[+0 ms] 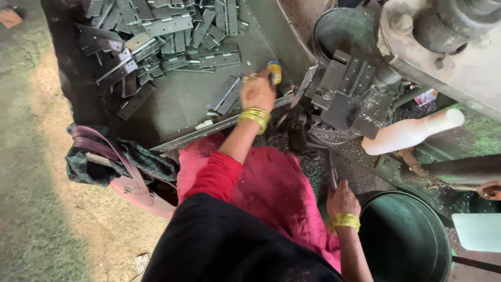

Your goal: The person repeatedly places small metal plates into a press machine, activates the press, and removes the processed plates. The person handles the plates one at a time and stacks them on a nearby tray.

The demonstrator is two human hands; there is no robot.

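My left hand (257, 92), with yellow bangles at the wrist, reaches over the metal tray (182, 102). Its fingers are curled on a small yellow and blue object (274, 71), beside a short stack of grey hinge plates (227, 95). A big loose heap of the same plates (156, 36) fills the far part of the tray. My right hand (342, 199), also with yellow bangles, is low at the right and closed around a thin curved metal lever (331, 169). The lever leads up to the machine's fixture (342, 99), where several plates lie.
The grey machine body (443, 47) looms at top right. A white plastic bottle (412, 133) lies by the fixture. One dark bucket (404, 243) stands by my right hand and another (347, 28) behind the fixture. A pink bag (135, 188) and checked cloth (96, 167) hang at the tray's near corner.
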